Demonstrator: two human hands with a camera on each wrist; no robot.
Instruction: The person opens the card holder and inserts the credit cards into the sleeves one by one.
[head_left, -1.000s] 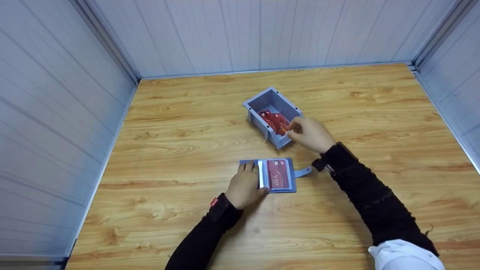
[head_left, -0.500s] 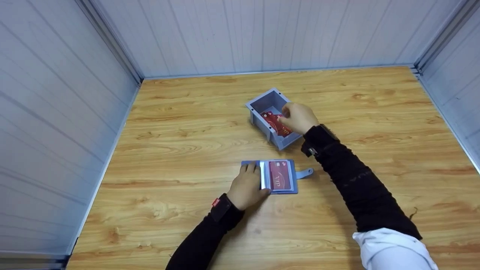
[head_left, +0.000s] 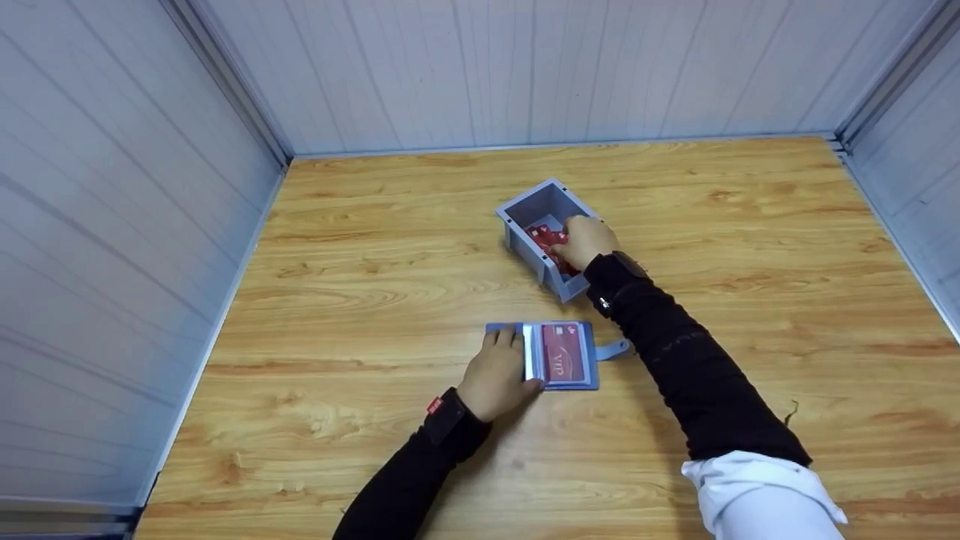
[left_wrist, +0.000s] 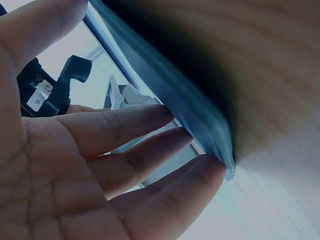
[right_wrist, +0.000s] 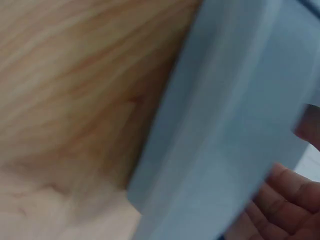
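A blue card holder (head_left: 595, 375) lies spread on the wooden table, a red VIP card (head_left: 564, 352) showing in its clear sleeve. My left hand (head_left: 491, 379) rests on its left part, fingers extended and thumb at the lower edge. The left wrist view shows the fingertips (left_wrist: 207, 167) against the cover. Beyond the holder stands a grey bin (head_left: 525, 244) with several red cards (head_left: 546, 237) inside. My right hand (head_left: 589, 238) reaches over the bin's right wall, fingertips down among the cards. Thumb and fingers stand apart in the right wrist view; no card shows between them there.
The holder's snap strap (head_left: 613, 349) sticks out to the right, under the right forearm's side. Pale panel walls (head_left: 487, 75) enclose the wooden table (head_left: 360, 300) at the back and both sides.
My right hand has moved from the bin's front right corner over its wall and down to the cards. The left hand keeps its place on the card holder.
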